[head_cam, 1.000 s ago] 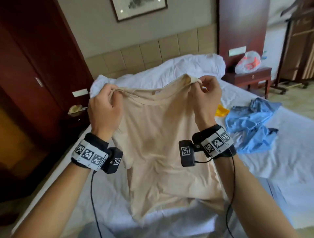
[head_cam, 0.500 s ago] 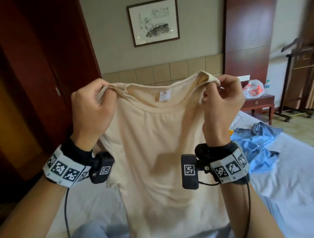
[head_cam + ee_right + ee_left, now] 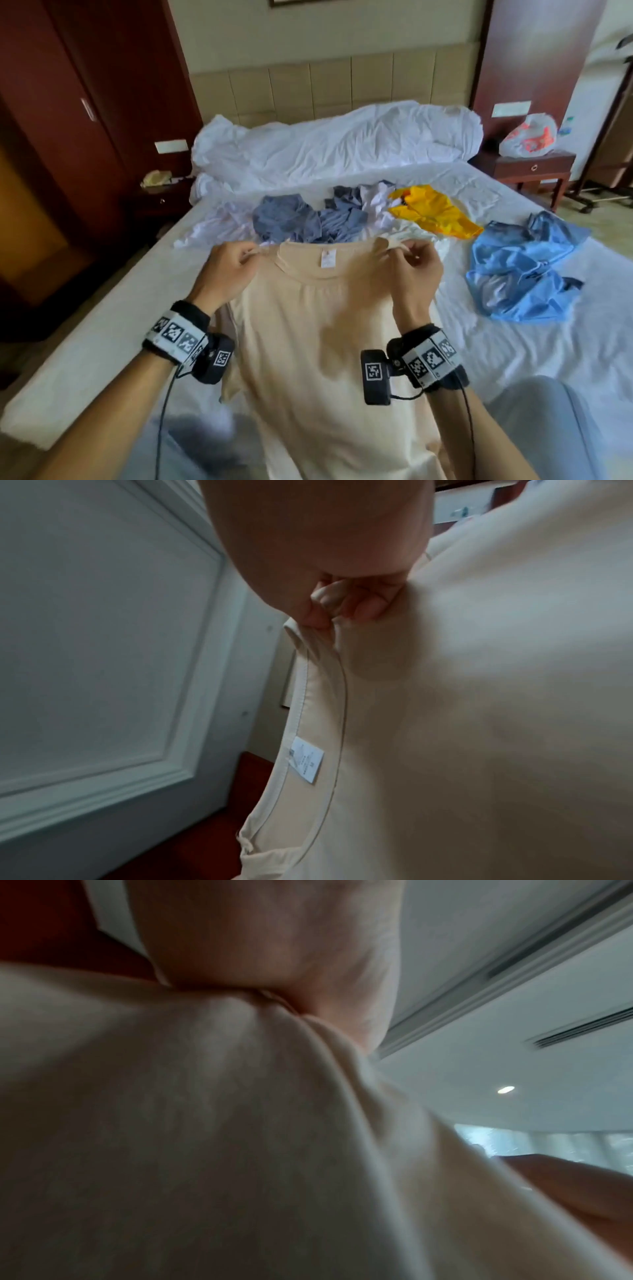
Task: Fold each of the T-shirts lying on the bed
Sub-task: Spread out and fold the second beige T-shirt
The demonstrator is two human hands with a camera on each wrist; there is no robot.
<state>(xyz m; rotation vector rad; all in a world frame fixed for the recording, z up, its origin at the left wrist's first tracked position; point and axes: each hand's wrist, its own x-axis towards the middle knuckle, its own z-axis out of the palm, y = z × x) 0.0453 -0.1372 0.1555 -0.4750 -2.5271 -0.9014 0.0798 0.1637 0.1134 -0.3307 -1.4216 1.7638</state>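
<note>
Two hands hold one beige T-shirt [image 3: 318, 342] by its shoulders: the left hand [image 3: 227, 270] and the right hand [image 3: 416, 274] each pinch the cloth beside the collar, fingers [image 3: 342, 607] curled and pressed together on the seam. Below the fingers the shirt hangs open toward the bed [image 3: 513, 342], unfolded. Beyond the fingertips lie grey shirts [image 3: 301, 219], a yellow shirt [image 3: 431, 210] and, to the right, a blue shirt [image 3: 520, 270], all crumpled. I see no folded shirt, so the task seems near its beginning.
</note>
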